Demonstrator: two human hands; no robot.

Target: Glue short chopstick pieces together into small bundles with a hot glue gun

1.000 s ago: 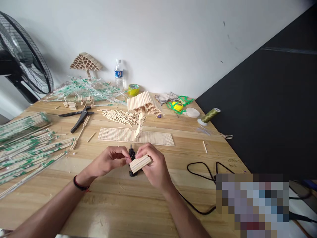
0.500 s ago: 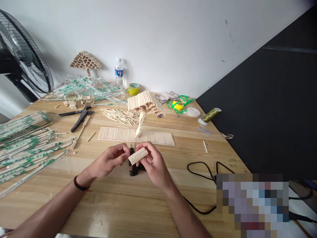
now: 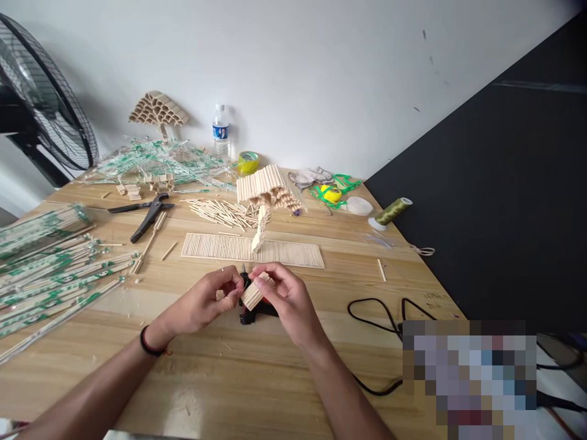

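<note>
Between the thumb and fingers of my right hand (image 3: 288, 302) is a small panel of wooden sticks (image 3: 255, 294) joined side by side, tilted. My left hand (image 3: 208, 299) is pinched closed close to the panel's left edge; whatever its fingertips hold is too small to make out. Behind and under the panel lies a black glue gun (image 3: 246, 315), partly hidden, its nozzle pointing away from me. Just beyond stands a tree-like stick model (image 3: 261, 186) with a layered top, its trunk on a long flat stick strip (image 3: 215, 247).
Loose short sticks (image 3: 220, 214) lie behind the strip. Left are black cutters (image 3: 149, 220) and plastic-wrapped stick bundles (image 3: 59, 263). A water bottle (image 3: 221, 131), tape roll (image 3: 248, 162), second stick model (image 3: 158, 113) and fan (image 3: 46, 91) stand farther back. A thread spool (image 3: 392, 212) and black cord (image 3: 373, 300) are right.
My right hand has turned the stick panel to a steeper angle, its thumb now over the panel's face. My left hand has shifted slightly to the right.
</note>
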